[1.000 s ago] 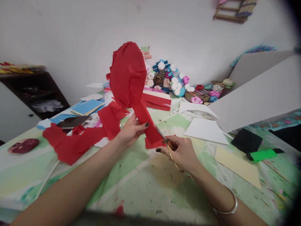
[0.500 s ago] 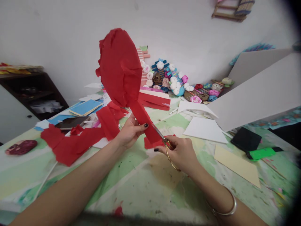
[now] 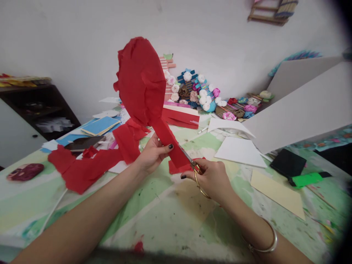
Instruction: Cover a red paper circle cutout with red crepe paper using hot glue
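My left hand [image 3: 152, 156] is closed on the stem-like strip of a red crepe paper piece [image 3: 143, 84], holding its rounded top upright above the table. My right hand [image 3: 210, 178] grips gold-handled scissors [image 3: 192, 167], whose blades lie against the lower right edge of the strip. Another length of red crepe paper [image 3: 82, 168] trails from the held piece to the left across the table.
The paint-stained green table [image 3: 170, 216] carries white sheets [image 3: 239, 150], a cream card [image 3: 277, 196], a black pad [image 3: 287, 163], a green marker [image 3: 306, 179], a phone [image 3: 82, 143] and blue books [image 3: 100, 125]. Paper flower crafts [image 3: 203, 97] stand by the wall. A large white board [image 3: 308, 106] leans at right.
The red paper's rounded top rose and swung left, then settled slightly lower. The scissors moved a little up along the strip's edge.
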Tool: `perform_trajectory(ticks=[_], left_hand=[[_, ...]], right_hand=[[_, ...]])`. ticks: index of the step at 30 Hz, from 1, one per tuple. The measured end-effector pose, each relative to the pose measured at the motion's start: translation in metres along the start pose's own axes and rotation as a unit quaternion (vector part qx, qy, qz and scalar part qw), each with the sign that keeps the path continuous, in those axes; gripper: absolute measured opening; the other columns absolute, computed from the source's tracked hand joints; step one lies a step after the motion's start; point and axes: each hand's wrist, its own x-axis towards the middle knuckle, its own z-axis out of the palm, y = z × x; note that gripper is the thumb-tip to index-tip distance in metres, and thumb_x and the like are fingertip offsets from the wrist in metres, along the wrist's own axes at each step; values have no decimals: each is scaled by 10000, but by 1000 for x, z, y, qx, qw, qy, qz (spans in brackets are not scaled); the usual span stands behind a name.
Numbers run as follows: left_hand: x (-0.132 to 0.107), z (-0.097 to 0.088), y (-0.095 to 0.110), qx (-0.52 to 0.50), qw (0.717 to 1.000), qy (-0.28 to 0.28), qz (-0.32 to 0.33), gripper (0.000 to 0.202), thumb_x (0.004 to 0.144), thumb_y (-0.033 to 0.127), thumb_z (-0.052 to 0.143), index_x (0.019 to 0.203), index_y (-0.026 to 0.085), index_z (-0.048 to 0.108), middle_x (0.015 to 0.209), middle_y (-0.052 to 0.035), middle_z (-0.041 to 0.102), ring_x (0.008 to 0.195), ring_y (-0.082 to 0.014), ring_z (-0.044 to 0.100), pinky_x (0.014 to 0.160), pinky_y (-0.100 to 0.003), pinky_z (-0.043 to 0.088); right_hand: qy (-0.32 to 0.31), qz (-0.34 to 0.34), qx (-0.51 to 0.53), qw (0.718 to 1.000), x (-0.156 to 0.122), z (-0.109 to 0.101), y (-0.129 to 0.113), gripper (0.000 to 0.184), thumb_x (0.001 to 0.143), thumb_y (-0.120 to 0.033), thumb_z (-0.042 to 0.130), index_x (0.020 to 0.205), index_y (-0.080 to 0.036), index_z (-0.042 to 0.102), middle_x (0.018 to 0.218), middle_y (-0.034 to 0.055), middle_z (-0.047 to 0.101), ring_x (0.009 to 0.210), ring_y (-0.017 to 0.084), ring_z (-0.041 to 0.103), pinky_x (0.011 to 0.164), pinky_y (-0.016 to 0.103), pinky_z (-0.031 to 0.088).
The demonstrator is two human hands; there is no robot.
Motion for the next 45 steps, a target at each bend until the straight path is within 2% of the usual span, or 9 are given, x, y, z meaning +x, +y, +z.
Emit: perform_trajectory(ticks=[6, 11, 14, 21, 24, 36, 41, 45], left_hand=[[0, -2, -1, -26, 999, -5, -20, 448, 589, 34, 787, 950, 207, 585, 771, 44, 678, 710, -112, 637, 683, -251, 525], [-1, -4, -1, -49, 994, -79, -55, 452, 614, 31, 762, 981, 225, 584, 768, 37, 684, 749, -142, 664, 743, -294, 530], [-3, -3, -3, -58, 990, -115, -59, 425, 625, 28, 763, 968, 214, 595, 763, 32, 689, 735, -132, 663, 742, -282, 529], [-5, 0, -17, -49, 981, -184, -41, 341, 647, 36, 777, 910, 180, 614, 796, 22, 724, 737, -127, 678, 756, -270, 544], [-5, -1, -21, -47, 981, -183, -39, 323, 648, 45, 785, 893, 174, 618, 753, 29, 723, 703, -119, 679, 751, -262, 547], [-9, 4, -23, -39, 986, -160, -30, 293, 643, 61, 794, 847, 180, 620, 720, 38, 717, 676, -119, 677, 708, -234, 542], [-9, 1, -25, -26, 988, -147, -41, 276, 655, 27, 764, 836, 180, 623, 717, 37, 712, 672, -117, 669, 723, -247, 542], [-9, 2, -22, -20, 988, -151, -32, 279, 651, 29, 766, 841, 177, 626, 749, 28, 722, 712, -128, 680, 753, -265, 543]], right_hand=[[0, 13, 11, 1000, -1, -1, 0, 586, 707, -756, 556, 651, -185, 676, 457, -18, 440, 469, 103, 295, 498, 243, 239], [35, 7, 14, 999, -2, -4, -3, 539, 735, -700, 585, 594, -180, 598, 453, -33, 401, 474, 97, 292, 496, 239, 235], [35, -4, 16, 999, -3, -5, -5, 519, 723, -674, 624, 586, -176, 573, 465, -32, 427, 475, 95, 338, 489, 233, 240], [35, -58, 17, 998, -6, 4, -4, 590, 701, -739, 597, 828, -171, 697, 537, -13, 554, 482, 110, 438, 505, 231, 310], [47, -73, 2, 996, -8, 7, -2, 627, 712, -762, 560, 863, -169, 697, 548, -7, 574, 477, 113, 460, 502, 231, 318], [128, -136, -71, 980, -8, 10, 4, 705, 771, -784, 419, 814, -137, 694, 510, 10, 597, 412, 104, 460, 476, 235, 320], [135, -132, -71, 979, -7, 10, 4, 725, 770, -799, 398, 740, -137, 691, 473, 2, 555, 389, 94, 414, 458, 232, 296], [122, -104, -50, 986, -7, 6, 2, 683, 772, -785, 438, 697, -148, 674, 444, -18, 496, 393, 84, 360, 462, 226, 277]])
